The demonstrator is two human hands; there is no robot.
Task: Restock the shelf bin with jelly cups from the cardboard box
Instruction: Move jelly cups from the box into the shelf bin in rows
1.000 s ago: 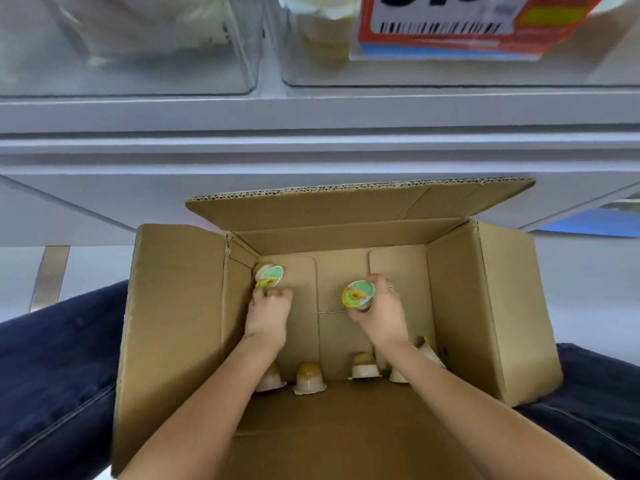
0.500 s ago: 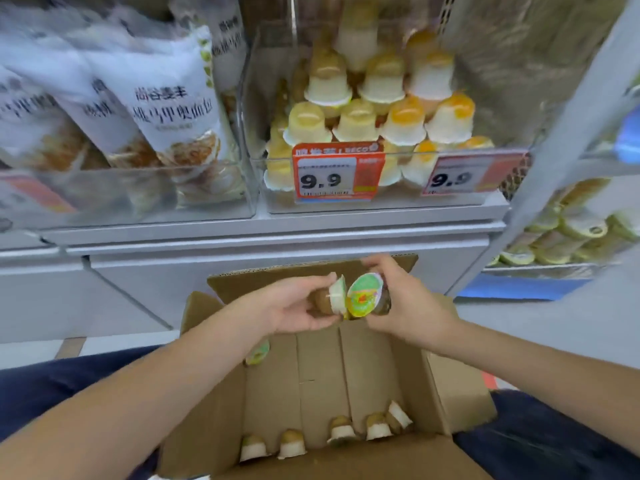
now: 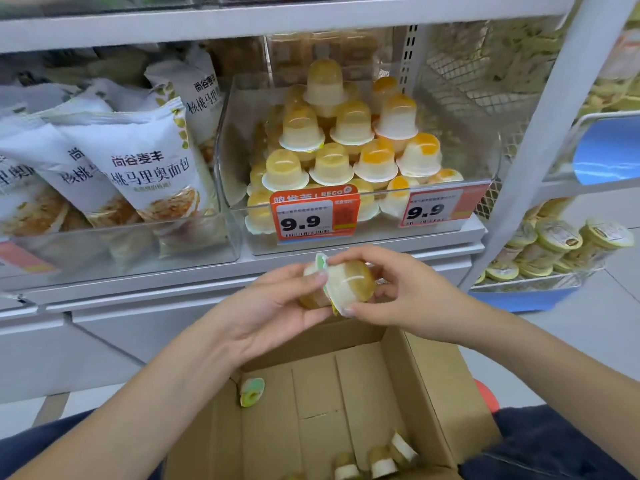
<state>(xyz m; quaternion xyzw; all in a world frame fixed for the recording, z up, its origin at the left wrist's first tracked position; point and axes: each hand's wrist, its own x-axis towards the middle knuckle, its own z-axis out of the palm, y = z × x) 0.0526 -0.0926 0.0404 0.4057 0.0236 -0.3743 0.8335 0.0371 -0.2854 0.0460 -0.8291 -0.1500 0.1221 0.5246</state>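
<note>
Two jelly cups meet lid to lid above the cardboard box (image 3: pixel 433 386). My left hand (image 3: pixel 277 310) grips the left jelly cup (image 3: pixel 311 299), mostly hidden by its fingers. My right hand (image 3: pixel 408 292) pinches the right jelly cup (image 3: pixel 351 284), whose amber dome points right. Both hands hover just below the clear shelf bin (image 3: pixel 485 161), which holds a pile of upturned jelly cups (image 3: pixel 346 140). In the box, one cup (image 3: pixel 252 392) lies against the left wall and several more cups (image 3: pixel 381 462) lie along the near edge.
A second clear bin (image 3: pixel 221 237) to the left holds white bread bags (image 3: pixel 138 168). Two 9.9 price tags (image 3: pixel 313 216) hang on the jelly bin's front. A white shelf post (image 3: pixel 540 133) rises at right, with a wire basket of green-lidded cups (image 3: pixel 554 244) beyond it.
Both hands rose out of the box, each with a cup, and came together below the shelf bin. The view tilted up from the box to the shelf.
</note>
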